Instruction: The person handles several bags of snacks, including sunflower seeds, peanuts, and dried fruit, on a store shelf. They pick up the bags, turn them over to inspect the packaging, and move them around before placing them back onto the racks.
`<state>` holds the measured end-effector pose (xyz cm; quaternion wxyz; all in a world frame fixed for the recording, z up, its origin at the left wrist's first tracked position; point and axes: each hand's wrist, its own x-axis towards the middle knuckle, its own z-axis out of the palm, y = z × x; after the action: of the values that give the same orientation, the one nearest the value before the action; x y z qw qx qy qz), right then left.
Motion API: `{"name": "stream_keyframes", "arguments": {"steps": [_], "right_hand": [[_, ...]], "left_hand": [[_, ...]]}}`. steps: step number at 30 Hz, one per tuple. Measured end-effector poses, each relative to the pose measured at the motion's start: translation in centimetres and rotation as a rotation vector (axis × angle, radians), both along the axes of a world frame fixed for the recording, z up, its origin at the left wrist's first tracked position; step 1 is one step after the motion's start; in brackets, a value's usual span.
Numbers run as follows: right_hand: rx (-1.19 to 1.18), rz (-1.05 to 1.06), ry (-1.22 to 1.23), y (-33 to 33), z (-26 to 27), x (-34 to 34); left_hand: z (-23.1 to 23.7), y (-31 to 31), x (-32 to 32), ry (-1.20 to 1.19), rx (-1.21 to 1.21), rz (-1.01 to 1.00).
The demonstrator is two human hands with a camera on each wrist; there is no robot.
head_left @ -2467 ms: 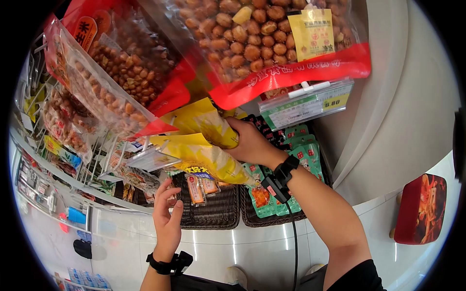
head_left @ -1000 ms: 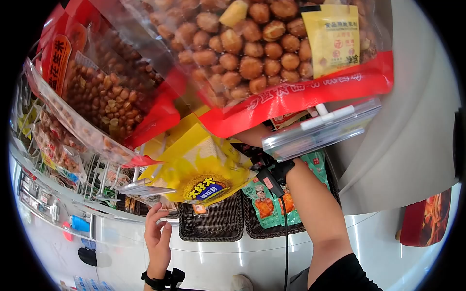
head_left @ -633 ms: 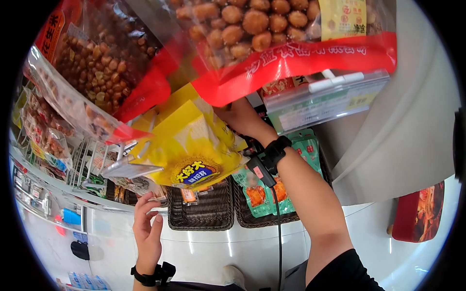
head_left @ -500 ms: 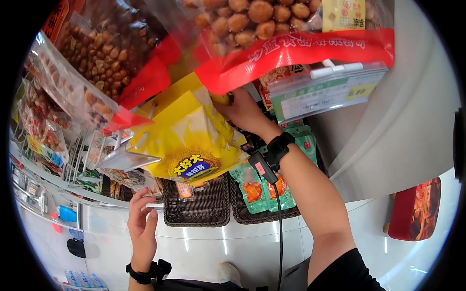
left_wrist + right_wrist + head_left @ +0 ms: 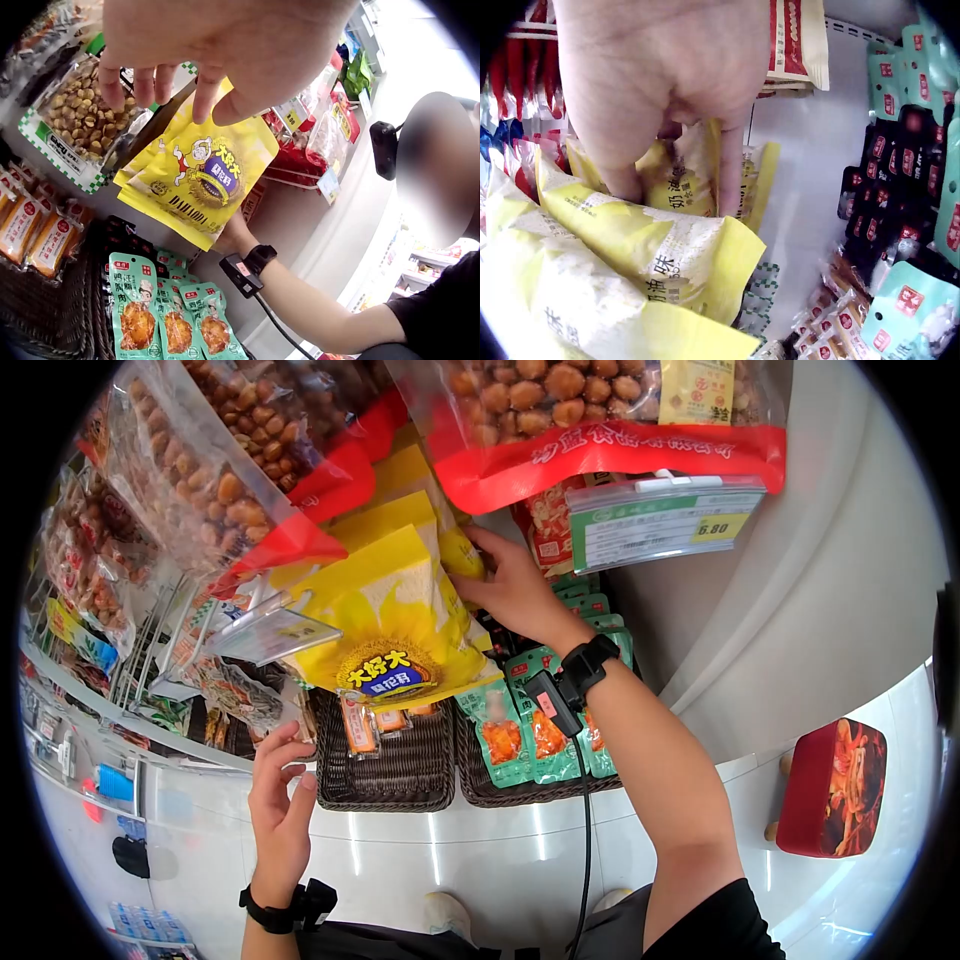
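Note:
Yellow bags of sunflower seeds [image 5: 395, 615] hang in a row on the rack, the front one showing its printed label in the left wrist view. My right hand [image 5: 515, 590] reaches in from the right side, behind the front bags. In the right wrist view its thumb and fingers grip a bag of sunflower seeds [image 5: 682, 176] further back in the row; two front bags [image 5: 630, 232] lie nearer the camera. My left hand [image 5: 278, 805] is held in the air below and left of the row, fingers loosely bent, holding nothing.
Large red-edged bags of peanuts [image 5: 590, 405] hang overhead. A price-tag holder [image 5: 665, 525] juts out right of my right hand, and another [image 5: 270, 630] left of the yellow bags. Wicker baskets [image 5: 385, 785] with green snack pouches [image 5: 535, 730] stand below. A red stool [image 5: 835, 790] is at right.
The front yellow bags, earlier tilted and spread apart, now hang with their label facing out. My right hand has moved deeper along the row. My left hand stays raised, relaxed.

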<state>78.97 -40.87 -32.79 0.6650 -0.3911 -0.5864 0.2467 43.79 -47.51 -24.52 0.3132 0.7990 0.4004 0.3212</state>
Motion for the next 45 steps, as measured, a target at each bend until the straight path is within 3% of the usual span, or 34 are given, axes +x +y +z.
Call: {"name": "stream_keyframes", "arguments": {"steps": [14,23,25,29,32,34,37,38,39,41,45], "right_hand": [[0.016,0.050,0.088,-0.3,-0.1,-0.7],[0.034,-0.110,-0.048,0.1,-0.9,-0.2],[-0.023,-0.011,0.035,0.1,-1.0,-0.1],[-0.035,-0.009,0.062,0.8,-1.3,0.2],[-0.049,-0.008,0.248,1.1,-1.4,0.5],[-0.027,-0.258,0.013,1.2,-1.7,1.1],[0.006,-0.324,-0.096,2.3,-2.8,2.1],[0.206,-0.377,-0.187,3.4,-4.2,2.4],[0.209,-0.378,-0.184,3.1,-3.8,2.3],[-0.084,-0.293,0.004,1.9,-2.6,1.3],[-0.020,-0.309,-0.002,2.0,-2.0,1.2]], "left_hand": [[0.5,-0.6,0.0,-0.003,0.011,0.001],[0.3,-0.4,-0.2,0.010,0.016,-0.012],[0.2,-0.3,-0.3,0.004,0.010,-0.002],[0.0,-0.1,-0.1,0.007,-0.003,-0.001],[-0.4,0.4,-0.1,0.001,-0.014,0.001],[-0.7,0.8,-0.1,0.013,-0.003,-0.008],[-1.0,1.4,-0.3,0.048,0.015,-0.013],[-1.1,1.6,-0.3,0.048,0.011,-0.010],[-1.2,1.7,-0.3,0.050,0.015,-0.011],[-1.3,2.0,-0.4,0.053,-0.004,-0.005],[-1.6,2.3,-0.3,0.071,-0.038,-0.009]]}}
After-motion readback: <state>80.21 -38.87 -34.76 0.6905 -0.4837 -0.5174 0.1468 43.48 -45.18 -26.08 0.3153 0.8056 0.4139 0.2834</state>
